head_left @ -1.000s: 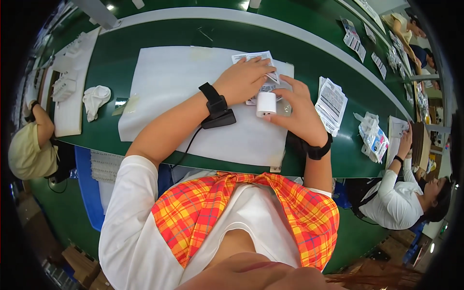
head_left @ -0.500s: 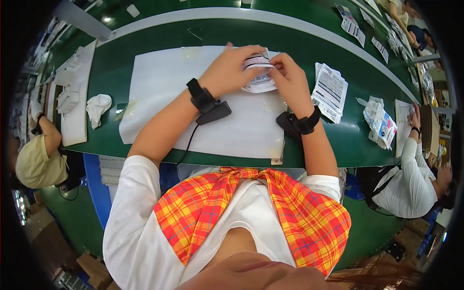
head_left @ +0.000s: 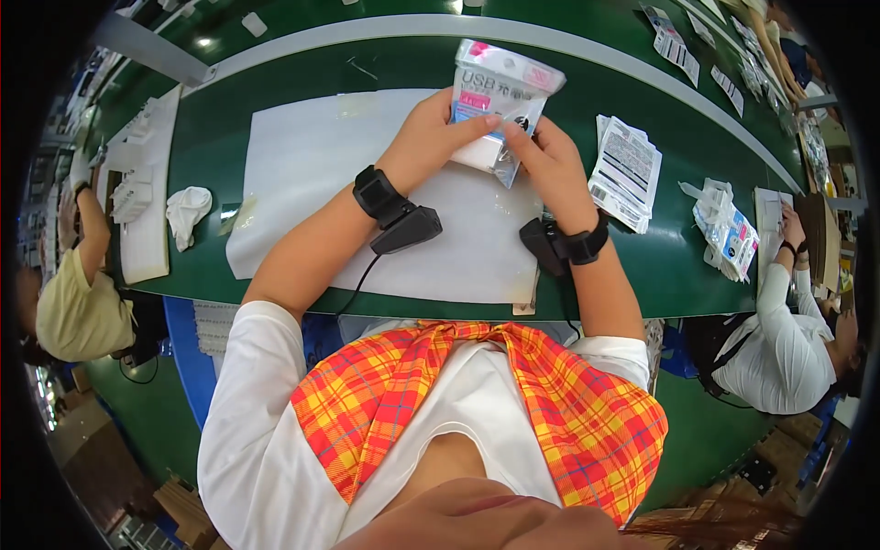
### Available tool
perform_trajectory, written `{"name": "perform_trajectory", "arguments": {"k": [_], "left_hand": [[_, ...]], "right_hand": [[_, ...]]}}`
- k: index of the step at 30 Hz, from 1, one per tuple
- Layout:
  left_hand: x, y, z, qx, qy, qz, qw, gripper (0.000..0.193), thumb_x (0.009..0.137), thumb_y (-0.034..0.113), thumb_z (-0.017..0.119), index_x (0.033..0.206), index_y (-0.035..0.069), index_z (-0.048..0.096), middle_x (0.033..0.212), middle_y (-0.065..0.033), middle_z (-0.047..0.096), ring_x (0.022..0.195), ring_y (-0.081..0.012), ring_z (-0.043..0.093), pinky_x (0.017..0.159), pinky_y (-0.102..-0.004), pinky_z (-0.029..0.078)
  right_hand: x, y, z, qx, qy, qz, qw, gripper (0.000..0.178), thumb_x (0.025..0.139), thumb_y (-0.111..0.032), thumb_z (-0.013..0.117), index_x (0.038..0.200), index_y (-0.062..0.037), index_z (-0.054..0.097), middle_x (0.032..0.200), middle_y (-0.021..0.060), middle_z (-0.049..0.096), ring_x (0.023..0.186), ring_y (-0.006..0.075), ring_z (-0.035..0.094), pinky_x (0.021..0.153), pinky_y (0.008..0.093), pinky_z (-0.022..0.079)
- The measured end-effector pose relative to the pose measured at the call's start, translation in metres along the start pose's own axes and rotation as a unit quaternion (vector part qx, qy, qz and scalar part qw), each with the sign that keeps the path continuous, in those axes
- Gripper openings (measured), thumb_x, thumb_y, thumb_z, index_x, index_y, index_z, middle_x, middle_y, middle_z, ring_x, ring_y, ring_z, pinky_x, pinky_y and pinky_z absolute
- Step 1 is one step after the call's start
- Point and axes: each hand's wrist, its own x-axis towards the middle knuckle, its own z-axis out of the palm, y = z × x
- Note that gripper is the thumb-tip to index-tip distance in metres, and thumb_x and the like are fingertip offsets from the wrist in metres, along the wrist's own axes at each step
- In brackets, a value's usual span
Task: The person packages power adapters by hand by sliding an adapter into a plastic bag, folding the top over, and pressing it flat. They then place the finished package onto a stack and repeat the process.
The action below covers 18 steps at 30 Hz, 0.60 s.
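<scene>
Between both hands I hold a clear plastic retail packet with a printed pink, white and blue card inside. It is raised above the far part of the white sheet, its printed front facing me. My left hand grips the packet's left side, thumb across the front. My right hand grips its lower right side, thumb pressed on the film. A white item shows at the packet's lower end; its exact kind cannot be made out. Fingers behind the packet are partly hidden.
Printed cards lie stacked to the right. Beyond them sit filled plastic packets. On the left are a crumpled white cloth and a board with white parts. A raised rail borders the green table's far side. Co-workers sit at both sides.
The packet has turned and lifted, so its colourful front now shows instead of the bent card and lines of print. Both hands have shifted their grip to its sides.
</scene>
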Motion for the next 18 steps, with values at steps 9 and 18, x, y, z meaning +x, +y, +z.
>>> {"name": "perform_trajectory", "arguments": {"k": [9, 18], "left_hand": [[0.011, -0.013, -0.01, 0.059, 0.058, 0.1, 0.992, 0.027, 0.096, 0.025, 0.056, 0.109, 0.004, 0.068, 0.102, -0.008, 0.066, 0.09, -0.016, 0.059, 0.079, -0.0284, 0.048], [0.006, -0.021, -0.036, 0.424, -0.185, 0.146, 0.874, 0.023, 0.089, 0.017, 0.059, 0.107, 0.02, 0.072, 0.095, -0.0057, 0.067, 0.095, -0.0239, 0.055, 0.092, -0.0391, 0.034]], "right_hand": [[0.016, 0.017, -0.01, 0.076, 0.005, -0.004, 0.997, 0.026, 0.096, -0.022, 0.057, 0.106, 0.0001, 0.066, 0.087, 0.0056, 0.067, 0.075, 0.0117, 0.061, 0.074, 0.0252, 0.048], [-0.014, -0.007, -0.037, -0.435, -0.096, -0.368, 0.816, 0.028, 0.08, -0.001, 0.058, 0.107, -0.0001, 0.066, 0.099, 0.0119, 0.069, 0.09, 0.028, 0.065, 0.082, 0.0343, 0.05]]}}
